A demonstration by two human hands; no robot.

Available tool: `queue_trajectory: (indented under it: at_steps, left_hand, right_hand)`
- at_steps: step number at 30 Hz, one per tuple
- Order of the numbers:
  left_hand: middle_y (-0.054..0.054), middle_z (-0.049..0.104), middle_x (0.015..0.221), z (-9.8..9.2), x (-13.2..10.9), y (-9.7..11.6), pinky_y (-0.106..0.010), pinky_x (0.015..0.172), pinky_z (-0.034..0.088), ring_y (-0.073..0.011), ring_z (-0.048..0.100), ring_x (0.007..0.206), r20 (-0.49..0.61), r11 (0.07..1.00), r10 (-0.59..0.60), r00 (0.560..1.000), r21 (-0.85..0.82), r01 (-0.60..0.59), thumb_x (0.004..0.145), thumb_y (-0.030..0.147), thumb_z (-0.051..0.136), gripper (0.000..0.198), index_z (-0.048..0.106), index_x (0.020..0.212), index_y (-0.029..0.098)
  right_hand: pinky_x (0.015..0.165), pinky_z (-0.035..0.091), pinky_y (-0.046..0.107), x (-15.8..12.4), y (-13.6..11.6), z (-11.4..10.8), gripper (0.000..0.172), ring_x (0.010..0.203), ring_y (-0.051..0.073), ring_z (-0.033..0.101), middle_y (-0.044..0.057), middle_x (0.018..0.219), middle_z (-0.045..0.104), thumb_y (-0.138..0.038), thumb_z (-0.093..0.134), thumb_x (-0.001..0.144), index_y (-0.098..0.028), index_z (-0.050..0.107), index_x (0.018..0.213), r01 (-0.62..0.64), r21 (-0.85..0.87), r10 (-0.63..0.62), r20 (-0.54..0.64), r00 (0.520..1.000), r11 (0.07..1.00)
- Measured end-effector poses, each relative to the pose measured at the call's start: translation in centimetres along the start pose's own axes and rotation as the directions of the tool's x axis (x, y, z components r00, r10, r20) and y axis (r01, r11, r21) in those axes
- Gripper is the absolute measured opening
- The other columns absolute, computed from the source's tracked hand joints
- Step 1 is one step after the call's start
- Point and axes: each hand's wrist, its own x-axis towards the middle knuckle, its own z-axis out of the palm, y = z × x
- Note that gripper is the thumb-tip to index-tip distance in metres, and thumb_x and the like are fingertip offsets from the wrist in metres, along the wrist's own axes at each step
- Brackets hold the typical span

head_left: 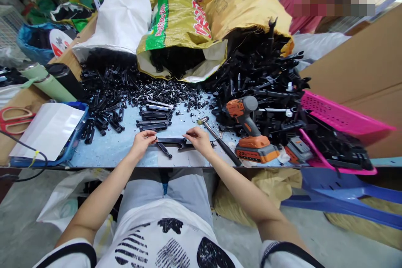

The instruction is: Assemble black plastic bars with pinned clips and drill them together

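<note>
A black plastic bar [171, 140] lies crosswise at the front of the blue work surface. My left hand [143, 141] is closed in a pinch at the bar's left end. At its right end, my right hand [198, 139] pinches too; the fingers hide the exact contact. Just below the bar, a short black arm-like piece [164, 150] slants down to the right. A dark forked piece [184, 145] sits partly under my right hand. Behind my hands are several stacked black bars [153, 124].
A hammer [221, 142] and an orange cordless drill [251, 130] stand to the right, before a heap of black parts [260, 79] and a pink basket [348, 121]. Small pins and caps [163, 92] spill below a yellow sack [182, 21]. Left is a blue tray [70, 150].
</note>
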Motion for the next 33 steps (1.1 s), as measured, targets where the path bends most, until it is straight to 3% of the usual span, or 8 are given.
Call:
queue_trajectory:
  at_steps: [6,13,16,17,19,22,27,33]
  left_hand:
    - [-0.003,0.064,0.071,0.2,0.1,0.2,-0.026,0.061,0.047,-0.0139,0.063,0.063,0.085,0.981,-0.006,0.996,0.194,-0.010,0.058,0.026,0.076,0.031,0.066,0.082,0.011]
    - [-0.001,0.059,0.067,-0.5,1.8,-0.5,-0.023,0.049,0.037,-0.0088,0.049,0.050,0.025,0.885,-0.132,0.991,0.452,0.107,0.064,0.028,0.073,0.041,0.065,0.101,0.011]
    - [-0.008,0.064,0.085,-0.3,1.5,-0.6,-0.029,0.063,0.044,-0.0167,0.059,0.070,0.069,0.725,0.061,0.996,0.683,-0.092,0.073,0.028,0.066,0.040,0.061,0.108,0.012]
    - [-0.011,0.063,0.098,0.0,1.2,-0.7,-0.032,0.073,0.045,-0.0204,0.060,0.084,0.144,0.596,0.195,0.970,0.768,-0.234,0.076,0.027,0.063,0.038,0.059,0.112,0.014]
    - [-0.013,0.057,0.121,1.3,0.5,-0.8,-0.039,0.091,0.039,-0.0256,0.052,0.110,0.411,0.259,0.368,0.834,0.816,-0.516,0.082,0.024,0.056,0.037,0.055,0.119,0.017]
    - [-0.016,0.055,0.124,3.6,-0.2,-1.4,-0.041,0.097,0.032,-0.0276,0.048,0.117,0.717,-0.076,0.273,0.641,0.680,-0.729,0.088,0.027,0.050,0.039,0.050,0.125,0.014]
    - [-0.015,0.065,0.083,4.8,0.0,-2.1,-0.032,0.073,0.041,-0.0235,0.060,0.080,0.762,-0.177,0.205,0.614,0.646,-0.743,0.092,0.042,0.041,0.039,0.064,0.091,0.011]
    - [-0.006,0.066,0.070,1.7,-0.2,-1.5,-0.026,0.058,0.040,-0.0178,0.061,0.063,0.820,-0.161,0.318,0.475,0.541,-0.826,0.094,0.038,0.037,0.036,0.064,0.079,0.019]
  right_hand:
    - [0.076,0.052,0.032,-1.6,0.2,-0.5,0.019,0.085,0.018,0.061,0.009,0.093,0.064,-0.035,0.051,0.090,-0.020,0.064,0.091,0.371,-0.267,-0.333,0.179,0.926,0.889]
    - [0.086,0.051,0.033,-3.5,1.6,-1.1,0.033,0.100,0.019,0.061,0.010,0.111,0.062,-0.037,0.054,0.088,-0.023,0.058,0.118,0.394,-0.256,-0.332,0.254,0.908,0.883]
    - [0.089,0.050,0.034,-3.6,2.0,-1.4,0.039,0.102,0.019,0.060,0.009,0.112,0.062,-0.040,0.054,0.088,-0.023,0.056,0.122,0.373,-0.260,-0.304,0.270,0.914,0.891]
    - [0.089,0.049,0.034,-3.5,2.0,-1.6,0.041,0.102,0.019,0.060,0.009,0.112,0.062,-0.041,0.054,0.088,-0.023,0.054,0.125,0.378,-0.272,-0.296,0.297,0.908,0.885]
    - [0.087,0.048,0.036,-3.2,2.2,-2.2,0.049,0.104,0.021,0.059,0.011,0.116,0.061,-0.046,0.054,0.086,-0.023,0.050,0.129,0.399,-0.340,-0.267,0.374,0.888,0.851]
    - [0.078,0.048,0.040,-2.4,2.5,-3.5,0.063,0.096,0.028,0.060,0.015,0.107,0.063,-0.063,0.058,0.075,-0.017,0.058,0.118,0.375,-0.534,-0.170,0.394,0.903,0.757]
    - [0.058,0.042,0.030,-2.1,1.7,-5.1,0.059,0.062,0.021,0.057,0.009,0.062,0.059,-0.075,0.050,0.072,-0.017,0.059,0.064,0.364,-0.652,-0.138,0.373,0.918,0.665]
    - [0.053,0.035,0.025,-3.0,-1.1,-4.4,0.068,0.057,0.015,0.054,0.005,0.058,0.057,-0.080,0.036,0.074,-0.016,0.056,0.064,0.518,-0.627,-0.228,0.485,0.844,0.582]
